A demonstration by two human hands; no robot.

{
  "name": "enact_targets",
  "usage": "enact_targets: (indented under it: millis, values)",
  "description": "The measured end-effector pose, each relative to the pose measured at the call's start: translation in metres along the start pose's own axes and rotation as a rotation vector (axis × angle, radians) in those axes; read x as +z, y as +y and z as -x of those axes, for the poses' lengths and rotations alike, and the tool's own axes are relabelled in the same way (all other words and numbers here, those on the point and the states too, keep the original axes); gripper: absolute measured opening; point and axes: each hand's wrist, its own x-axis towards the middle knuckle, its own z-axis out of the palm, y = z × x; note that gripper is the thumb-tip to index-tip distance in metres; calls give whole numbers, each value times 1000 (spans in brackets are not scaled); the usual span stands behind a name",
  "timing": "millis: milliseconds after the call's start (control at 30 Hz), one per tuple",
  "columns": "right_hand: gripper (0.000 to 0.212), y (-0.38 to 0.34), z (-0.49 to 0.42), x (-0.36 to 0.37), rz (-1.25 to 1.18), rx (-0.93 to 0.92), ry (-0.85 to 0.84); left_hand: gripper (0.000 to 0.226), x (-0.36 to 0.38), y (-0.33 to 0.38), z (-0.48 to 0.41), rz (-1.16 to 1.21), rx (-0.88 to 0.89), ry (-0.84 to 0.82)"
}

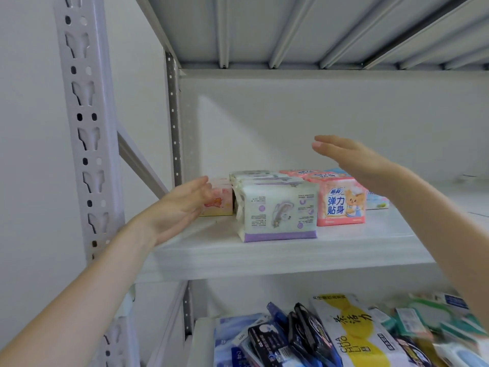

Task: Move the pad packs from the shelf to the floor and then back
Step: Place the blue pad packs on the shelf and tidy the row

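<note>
Several pad packs stand in a cluster on the white shelf (pixel 264 254). The white and purple pack (pixel 277 211) is nearest the front. A pink pack with a bear picture (pixel 341 202) stands to its right, and a light blue pack (pixel 377 201) peeks out behind my right forearm. A small pink and yellow pack (pixel 219 201) sits at the left. My left hand (pixel 180 207) reaches in with straight fingers, just in front of the small pink pack, holding nothing. My right hand (pixel 354 160) hovers with flat fingers above the pink packs, holding nothing.
The grey steel upright (pixel 87 133) stands at the left, and the ribbed underside of the shelf above (pixel 291 30) is overhead. The shelf below holds several packs, among them a white and yellow pack (pixel 352 332) and dark packs (pixel 275 340).
</note>
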Motion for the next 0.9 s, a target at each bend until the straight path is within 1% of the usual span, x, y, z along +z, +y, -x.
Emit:
enact_targets:
  millis: [67, 100, 167, 200, 233, 367, 500, 533, 633, 667, 700, 800, 900]
  values:
    - [61, 12, 19, -3, -57, 27, 14, 136, 17, -3, 7, -49, -3, -49]
    - [61, 17, 27, -4, -80, 38, 14, 128, 25, -4, 9, -96, -5, -87]
    - [62, 23, 42, -4, -126, 47, 8, 88, 39, -5, 12, -198, 12, -154]
    - [62, 26, 48, -3, -149, 42, 3, 76, 44, -6, 13, -233, 25, -161]
    - [62, 27, 53, -1, -172, 34, -7, 73, 48, -7, 12, -259, 35, -155]
    - [66, 28, 69, 10, -248, 23, -85, 79, 60, -7, 11, -313, 27, -104]
    - [62, 30, 77, 26, -278, -4, -154, 66, 64, -8, 13, -355, 0, -55]
    - [59, 30, 77, 29, -291, -5, -167, 63, 65, -7, 13, -364, -5, -40]
    - [38, 32, 75, 37, -344, -13, -191, 55, 68, -8, 12, -390, -13, 16]
    - [36, 33, 74, 39, -361, -20, -196, 51, 69, -8, 11, -395, -18, 25]
    - [37, 36, 73, 41, -380, -27, -192, 49, 71, -8, 11, -402, -22, 27]
    - [49, 43, 70, 45, -416, -37, -169, 43, 76, -9, 10, -426, -18, 28]
    - [52, 48, 66, 46, -437, -36, -157, 42, 78, -10, 9, -432, -20, 36]
